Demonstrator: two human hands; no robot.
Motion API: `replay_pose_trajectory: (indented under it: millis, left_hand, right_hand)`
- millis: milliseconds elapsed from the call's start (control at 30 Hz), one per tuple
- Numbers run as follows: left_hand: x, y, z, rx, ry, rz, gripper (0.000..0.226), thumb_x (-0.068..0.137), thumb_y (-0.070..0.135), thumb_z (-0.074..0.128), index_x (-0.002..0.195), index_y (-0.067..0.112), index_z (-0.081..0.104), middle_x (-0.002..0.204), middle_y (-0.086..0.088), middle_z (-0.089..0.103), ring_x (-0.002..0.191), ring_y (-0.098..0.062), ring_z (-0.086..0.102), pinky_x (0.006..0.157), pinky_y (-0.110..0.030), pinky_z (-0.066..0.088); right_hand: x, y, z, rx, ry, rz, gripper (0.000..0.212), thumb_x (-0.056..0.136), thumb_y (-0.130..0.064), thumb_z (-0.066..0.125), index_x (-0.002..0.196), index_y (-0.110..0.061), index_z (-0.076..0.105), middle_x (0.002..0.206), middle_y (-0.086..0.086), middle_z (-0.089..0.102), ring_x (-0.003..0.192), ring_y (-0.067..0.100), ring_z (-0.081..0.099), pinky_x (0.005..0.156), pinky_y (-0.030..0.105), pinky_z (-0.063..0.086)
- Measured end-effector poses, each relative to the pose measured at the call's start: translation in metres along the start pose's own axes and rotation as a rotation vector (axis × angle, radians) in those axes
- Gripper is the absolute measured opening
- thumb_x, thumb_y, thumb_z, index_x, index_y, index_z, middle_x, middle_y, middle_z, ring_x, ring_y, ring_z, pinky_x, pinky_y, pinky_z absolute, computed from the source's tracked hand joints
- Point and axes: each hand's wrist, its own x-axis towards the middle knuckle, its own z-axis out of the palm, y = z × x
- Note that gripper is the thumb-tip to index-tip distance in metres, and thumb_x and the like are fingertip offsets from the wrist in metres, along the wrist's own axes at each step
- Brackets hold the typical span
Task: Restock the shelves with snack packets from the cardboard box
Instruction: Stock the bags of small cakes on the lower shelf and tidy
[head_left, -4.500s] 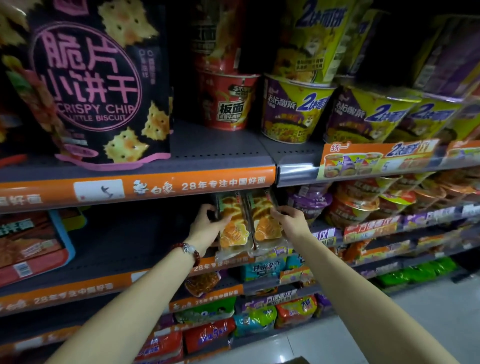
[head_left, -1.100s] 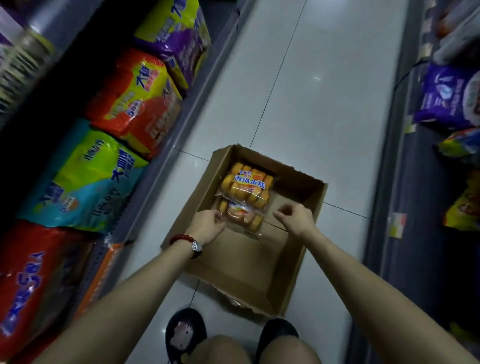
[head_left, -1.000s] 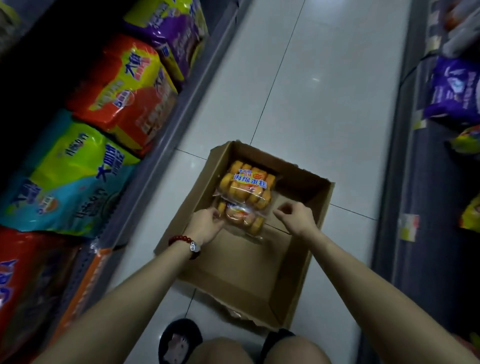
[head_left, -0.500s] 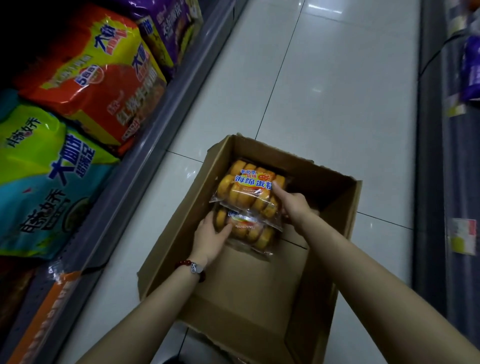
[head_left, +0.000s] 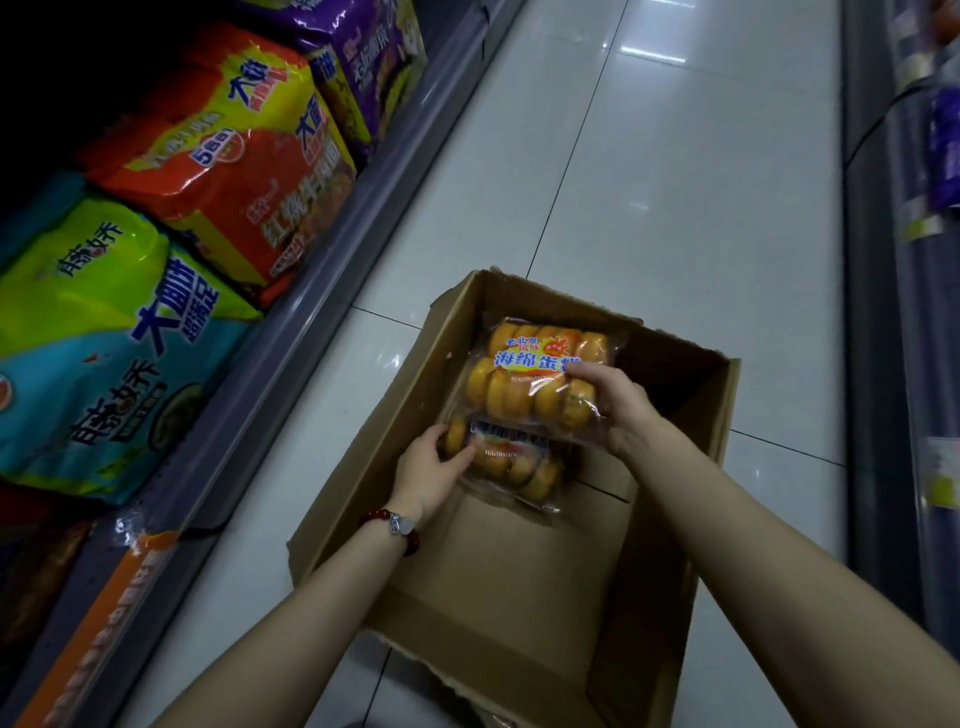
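An open cardboard box (head_left: 395, 395) stands on the tiled floor below me. Inside it are two clear packets of orange sponge cakes. My right hand (head_left: 618, 410) grips the upper packet (head_left: 524, 379) at its right edge, thumb across its front. The lower packet (head_left: 519, 467) lies partly under the upper one, and my left hand (head_left: 431, 473) holds its left end, thumb on top. A red bead bracelet sits on my left wrist. The rest of the box floor is bare cardboard.
On the left runs a low shelf (head_left: 291, 332) with big noodle multipacks: a green and blue one (head_left: 104, 343), an orange one (head_left: 228, 166) and a purple one (head_left: 363, 57). Another shelf unit (head_left: 914, 364) lines the right. White floor tiles (head_left: 675, 182) stretch ahead.
Earlier both hands were up at a shelf setting two cake packets there. Since then I have bent over the box; both hands reached in and took hold of the two packets, the right lifting the upper one.
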Motion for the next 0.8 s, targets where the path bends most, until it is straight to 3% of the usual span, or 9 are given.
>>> replay_pose_trajectory:
  millis: [100, 200, 267, 400, 567, 700, 800]
  left_hand:
    - [0.004, 0.004, 0.000, 0.070, -0.007, -0.010, 0.055, 0.092, 0.032, 0.057, 0.139, 0.010, 0.040, 0.133, -0.009, 0.054, 0.121, -0.026, 0.052, 0.091, -0.024, 0.041]
    - [0.015, 0.006, 0.003, 0.138, -0.059, -0.093, 0.065, 0.093, 0.041, 0.051, 0.144, 0.006, 0.031, 0.141, -0.012, 0.049, 0.127, -0.031, 0.048, 0.105, -0.033, 0.040]
    - [0.024, 0.006, 0.005, 0.145, -0.096, -0.152, 0.068, 0.090, 0.050, 0.052, 0.139, 0.005, 0.039, 0.136, -0.014, 0.053, 0.122, -0.032, 0.052, 0.103, -0.040, 0.043]
    - [0.029, 0.016, 0.006, -0.032, -0.197, -0.264, 0.088, 0.066, 0.068, 0.067, 0.130, 0.010, 0.050, 0.129, -0.009, 0.059, 0.113, -0.027, 0.059, 0.101, -0.039, 0.046]
    - [0.025, 0.024, 0.014, -0.248, -0.418, -0.368, 0.051, 0.086, 0.041, 0.062, 0.127, 0.011, 0.053, 0.118, -0.008, 0.062, 0.089, -0.016, 0.059, 0.089, -0.026, 0.044]
    - [0.025, 0.023, 0.016, -0.368, -0.445, -0.389, 0.050, 0.083, 0.028, 0.068, 0.128, 0.010, 0.053, 0.096, -0.004, 0.068, 0.081, -0.016, 0.064, 0.068, -0.027, 0.054]
    - [0.025, 0.021, 0.011, -0.401, -0.449, -0.371, 0.054, 0.077, 0.026, 0.075, 0.126, 0.015, 0.053, 0.098, -0.005, 0.069, 0.085, -0.019, 0.067, 0.066, -0.029, 0.056]
  right_hand:
    - [-0.014, -0.006, -0.027, -0.043, -0.132, -0.043, 0.044, 0.081, -0.009, 0.069, 0.123, -0.004, 0.057, 0.112, 0.020, 0.068, 0.081, 0.030, 0.074, 0.058, 0.040, 0.058]
    - [-0.015, -0.001, -0.051, -0.026, -0.204, -0.077, 0.061, 0.078, -0.007, 0.070, 0.134, -0.008, 0.048, 0.122, 0.022, 0.064, 0.099, 0.037, 0.069, 0.073, 0.047, 0.058]
    - [-0.016, 0.003, -0.057, -0.003, -0.165, -0.096, 0.072, 0.071, -0.009, 0.074, 0.136, -0.012, 0.045, 0.125, 0.021, 0.062, 0.104, 0.040, 0.066, 0.075, 0.051, 0.056]
    - [-0.017, 0.005, -0.063, 0.073, -0.100, -0.157, 0.077, 0.066, -0.009, 0.079, 0.135, -0.012, 0.045, 0.126, 0.021, 0.061, 0.104, 0.042, 0.066, 0.074, 0.055, 0.056]
    - [-0.015, 0.005, -0.071, 0.125, -0.059, -0.169, 0.080, 0.066, -0.013, 0.081, 0.137, -0.012, 0.045, 0.125, 0.020, 0.063, 0.104, 0.042, 0.066, 0.079, 0.056, 0.054]
    - [-0.016, 0.003, -0.072, 0.098, -0.075, -0.150, 0.059, 0.080, -0.011, 0.069, 0.135, -0.010, 0.047, 0.122, 0.019, 0.064, 0.104, 0.039, 0.066, 0.073, 0.050, 0.058]
    - [-0.026, -0.001, -0.068, 0.092, -0.108, -0.086, 0.041, 0.088, -0.010, 0.058, 0.128, -0.006, 0.050, 0.107, 0.017, 0.070, 0.085, 0.033, 0.072, 0.057, 0.041, 0.059]
